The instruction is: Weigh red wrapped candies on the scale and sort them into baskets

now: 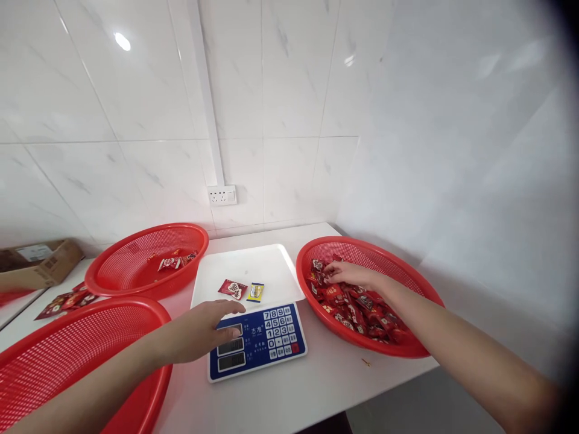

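Note:
My left hand (pixel 205 331) hovers over the display side of a weighing scale (pixel 257 340), thumb and forefinger apart, holding nothing. Two small packets rest on the scale's white tray (pixel 246 263): a red wrapped candy (pixel 233 289) and a yellow-and-blue packet (pixel 256 292). To the right, my right hand (pixel 350 273) reaches into a red basket (pixel 375 248) of red wrapped candies (pixel 357 307). Its fingers curl onto a red wrapped candy near the basket's left side, and their tips are partly hidden among the wrappers.
Another red basket (pixel 147 232) at the back left holds a few packets (pixel 170 263). A third basket (pixel 136 310) stands at front left, beneath my left forearm. Red packaging (pixel 67 299) and a cardboard box (pixel 56 262) lie farther left. A tiled wall with a socket (pixel 221 195) rises behind.

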Tool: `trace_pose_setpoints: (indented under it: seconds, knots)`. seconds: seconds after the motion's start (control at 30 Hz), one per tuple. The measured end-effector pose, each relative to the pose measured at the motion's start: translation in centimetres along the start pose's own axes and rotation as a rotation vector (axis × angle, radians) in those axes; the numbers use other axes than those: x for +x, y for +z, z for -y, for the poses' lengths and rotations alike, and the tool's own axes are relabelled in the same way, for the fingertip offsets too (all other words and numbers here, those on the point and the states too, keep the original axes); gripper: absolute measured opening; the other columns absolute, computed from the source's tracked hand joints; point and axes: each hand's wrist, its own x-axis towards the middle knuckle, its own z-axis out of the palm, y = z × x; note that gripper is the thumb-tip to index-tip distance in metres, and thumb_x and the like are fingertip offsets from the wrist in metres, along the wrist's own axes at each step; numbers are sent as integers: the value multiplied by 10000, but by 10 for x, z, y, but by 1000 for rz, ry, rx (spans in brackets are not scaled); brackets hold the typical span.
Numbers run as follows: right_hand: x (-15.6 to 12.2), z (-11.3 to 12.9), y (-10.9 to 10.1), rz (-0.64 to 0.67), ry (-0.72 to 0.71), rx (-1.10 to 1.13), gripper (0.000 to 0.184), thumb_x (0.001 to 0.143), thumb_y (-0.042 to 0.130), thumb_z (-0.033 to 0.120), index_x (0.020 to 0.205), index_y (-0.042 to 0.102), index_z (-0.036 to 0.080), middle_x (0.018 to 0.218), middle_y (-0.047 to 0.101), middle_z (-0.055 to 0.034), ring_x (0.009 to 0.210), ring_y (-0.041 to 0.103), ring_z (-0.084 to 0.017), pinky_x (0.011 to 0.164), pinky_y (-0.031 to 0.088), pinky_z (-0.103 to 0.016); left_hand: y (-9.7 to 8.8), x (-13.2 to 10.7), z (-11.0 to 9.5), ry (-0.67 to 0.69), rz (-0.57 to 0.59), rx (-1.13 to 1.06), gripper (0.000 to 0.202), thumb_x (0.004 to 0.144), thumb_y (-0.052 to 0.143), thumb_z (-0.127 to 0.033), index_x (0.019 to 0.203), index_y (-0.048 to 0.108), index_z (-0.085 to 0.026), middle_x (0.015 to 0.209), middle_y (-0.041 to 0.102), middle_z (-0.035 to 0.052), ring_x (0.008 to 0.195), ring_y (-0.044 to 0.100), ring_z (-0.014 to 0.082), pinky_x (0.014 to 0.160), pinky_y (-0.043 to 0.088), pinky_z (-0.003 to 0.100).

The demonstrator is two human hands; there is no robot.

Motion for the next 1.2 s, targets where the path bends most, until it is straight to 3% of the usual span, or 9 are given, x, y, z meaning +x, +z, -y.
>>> trace_pose_setpoints:
  seconds: [0.13,0.33,0.53,0.63,0.73,0.83,0.97,1.1,1.2]
  knots:
    - [-10,7,-18,54,55,470,453,778,500,224,1230,516,236,1092,648,-56,895,636,-189,715,531,-289,-1,1,2,16,-8,-10,476,824,459,-537,1247,518,-327,1325,528,10,1188,499,255,934,431,342]
    - [-20,36,-18,5,-33,559,473,824,445,189,1291,474,253,1072,654,-45,902,635,-174,764,535,-287,-1,3,8,51,7,-29,474,837,442,-528,1259,505,-323,1329,519,25,1176,504,251,913,441,337]
    - [-20,100,20,91,-161,468,414,857,422,165,1257,498,244,1036,638,-49,934,614,-160,727,534,-244,0,-5,8,68,29,-1,463,840,459,-482,1262,505,-297,1296,543,37,1165,499,250,919,425,348]
    - [-15,133,44,187,-156,447,383,849,443,159,1222,519,205,944,624,-57,810,610,-139,614,518,-210,2,-16,0,115,81,19,451,849,471,-431,1278,498,-292,1262,570,41,1126,522,250,904,428,355]
    - [-4,155,62,290,-205,452,414,870,435,184,1282,463,206,1021,605,-70,824,610,-136,615,518,-214,2,-32,-10,180,140,25,447,851,487,-380,1289,493,-291,1254,577,42,1098,544,253,893,431,355]
    - [11,163,73,280,-265,282,498,883,451,228,1373,364,212,1251,517,-117,934,605,-180,722,531,-290,2,-48,-14,217,192,16,462,845,510,-371,1300,484,-298,1270,567,45,1104,550,258,899,433,358]
    - [28,159,80,18,-340,-52,458,848,536,221,1297,471,154,1294,496,-153,1133,513,-248,966,412,-382,2,-61,-12,200,202,5,453,843,524,-373,1292,488,-324,1266,571,33,1106,558,258,898,441,350]
    - [29,159,78,107,-249,132,479,864,527,297,1320,434,182,1311,490,-149,1153,507,-236,904,465,-348,1,-63,-12,199,211,27,443,850,522,-360,1291,490,-328,1270,567,32,1111,556,262,903,440,355]
    - [24,164,75,185,-263,294,514,847,556,280,1332,421,179,1357,456,-141,1186,491,-220,909,468,-309,1,-59,-17,220,244,50,458,857,519,-354,1311,472,-312,1290,552,41,1127,545,261,925,431,367]
